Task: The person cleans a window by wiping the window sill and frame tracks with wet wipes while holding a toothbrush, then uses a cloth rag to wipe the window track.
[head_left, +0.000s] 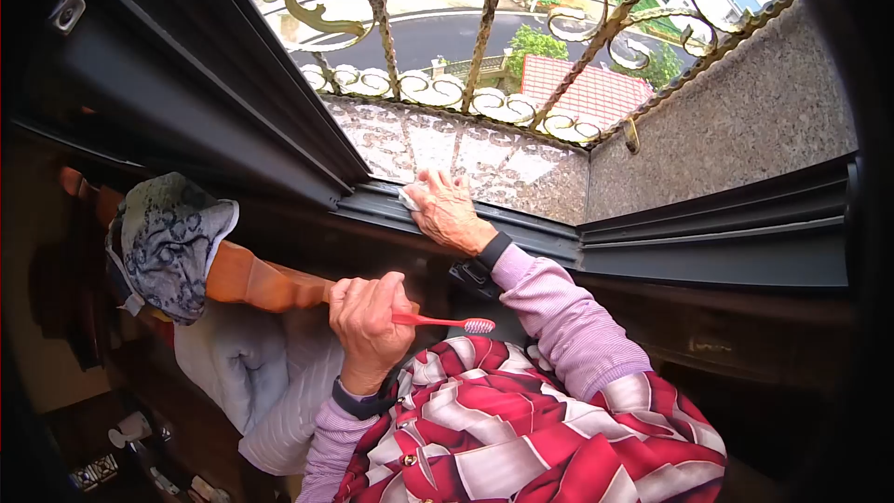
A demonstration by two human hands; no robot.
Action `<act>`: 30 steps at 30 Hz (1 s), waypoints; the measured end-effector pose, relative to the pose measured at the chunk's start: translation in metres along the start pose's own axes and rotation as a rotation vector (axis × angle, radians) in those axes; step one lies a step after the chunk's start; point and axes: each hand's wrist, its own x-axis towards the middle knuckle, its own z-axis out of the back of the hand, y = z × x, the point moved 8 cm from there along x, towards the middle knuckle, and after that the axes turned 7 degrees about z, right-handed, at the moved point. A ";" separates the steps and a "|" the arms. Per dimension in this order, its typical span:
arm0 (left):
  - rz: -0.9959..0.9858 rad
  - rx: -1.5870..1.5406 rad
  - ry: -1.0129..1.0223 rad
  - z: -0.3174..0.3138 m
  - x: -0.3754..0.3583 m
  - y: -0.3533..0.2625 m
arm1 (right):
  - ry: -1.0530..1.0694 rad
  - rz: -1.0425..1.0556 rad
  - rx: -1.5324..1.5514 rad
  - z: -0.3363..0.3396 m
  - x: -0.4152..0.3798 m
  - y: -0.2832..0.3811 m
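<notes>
My left hand (373, 324) is closed around the handle of a red toothbrush (438, 320), its white bristles facing up and its head pointing right. That hand overlaps the end of an orange-brown wooden post (264, 279). Farther forward, my right hand (449, 211) reaches to the window's dark sliding track (527, 221). Its bent fingers pinch a small white wad (407, 199), like tissue or cloth, against the track beside the stone sill (531, 188). Most of the wad is hidden under the fingers.
A black window frame (196, 84) stands at the left. Ornate metal bars (484, 28) close off the opening beyond the sill. A grey patterned cap (172, 247) hangs on the wooden post, above a pale garment (228, 373). Granite (736, 112) lines the right side.
</notes>
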 end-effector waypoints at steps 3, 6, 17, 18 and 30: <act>-0.018 0.003 -0.019 -0.002 0.000 0.001 | 0.005 -0.050 -0.133 0.016 -0.044 -0.024; -0.022 0.002 -0.012 -0.001 -0.001 0.000 | 0.016 -0.097 -0.237 0.036 -0.085 -0.043; -0.033 -0.007 -0.053 0.001 -0.003 0.003 | -0.241 -0.218 -0.470 0.172 -0.082 -0.047; -0.034 -0.008 -0.047 0.001 -0.006 0.004 | -0.309 -0.153 -0.473 0.177 -0.083 -0.041; -0.008 -0.052 -0.034 0.004 -0.006 0.006 | 0.094 -0.240 -0.590 0.064 -0.123 -0.075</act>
